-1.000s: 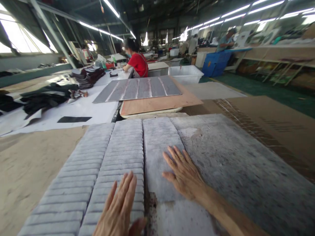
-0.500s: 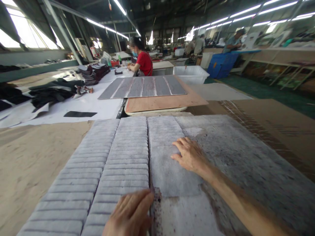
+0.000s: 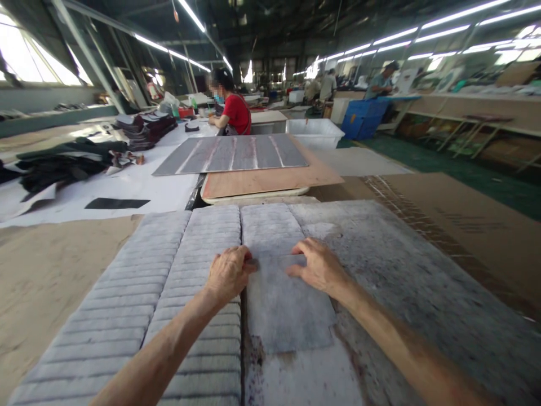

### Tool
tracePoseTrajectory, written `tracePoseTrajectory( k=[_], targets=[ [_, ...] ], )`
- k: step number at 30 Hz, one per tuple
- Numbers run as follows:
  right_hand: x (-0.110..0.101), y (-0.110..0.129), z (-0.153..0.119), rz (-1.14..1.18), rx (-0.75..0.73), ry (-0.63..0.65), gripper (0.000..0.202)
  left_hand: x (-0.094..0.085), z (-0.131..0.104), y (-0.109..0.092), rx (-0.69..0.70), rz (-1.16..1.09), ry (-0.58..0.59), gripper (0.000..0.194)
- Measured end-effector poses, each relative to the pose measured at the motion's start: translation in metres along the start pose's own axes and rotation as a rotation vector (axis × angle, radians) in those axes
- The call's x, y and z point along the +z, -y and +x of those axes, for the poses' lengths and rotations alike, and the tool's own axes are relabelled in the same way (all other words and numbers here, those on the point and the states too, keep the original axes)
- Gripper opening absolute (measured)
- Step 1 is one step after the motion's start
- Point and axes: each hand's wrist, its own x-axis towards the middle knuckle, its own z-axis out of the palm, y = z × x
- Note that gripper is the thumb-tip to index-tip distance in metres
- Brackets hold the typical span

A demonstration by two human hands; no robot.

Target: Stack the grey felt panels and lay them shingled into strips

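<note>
A pale grey fabric piece [image 3: 291, 310] lies flat at the near end of the third column of overlapping pieces [image 3: 270, 223]. At its far left corner is my left hand [image 3: 230, 270], fingers pressed together; what they hold, if anything, is hidden. Over the right side of the same piece, my right hand [image 3: 319, 265] has its thumb and fingers apart, with nothing between them. Two longer columns of overlapping grey pieces [image 3: 198, 338] run along the left, and my left forearm crosses above them.
The pieces lie on a stained grey board [image 3: 406, 270]. Beyond it are a striped grey panel [image 3: 236, 153] on a brown board [image 3: 270, 181], and a white bin [image 3: 315, 132]. A person in red [image 3: 236, 113] sits at the far table. Brown cardboard [image 3: 473, 214] is at right.
My left hand has moved forward from the near edge to the fabric piece's far left corner, and its fingers have closed. My right hand stays over the piece. The view has shifted slightly.
</note>
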Motion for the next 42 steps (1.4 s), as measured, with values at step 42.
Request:
tracePoseTrajectory(
  k=[42],
  targets=[
    [-0.002,-0.003,-0.001,-0.032,0.109,-0.068,0.014,-0.002,0.005,-0.018,-0.115,0.165,-0.141,0.022]
  ],
)
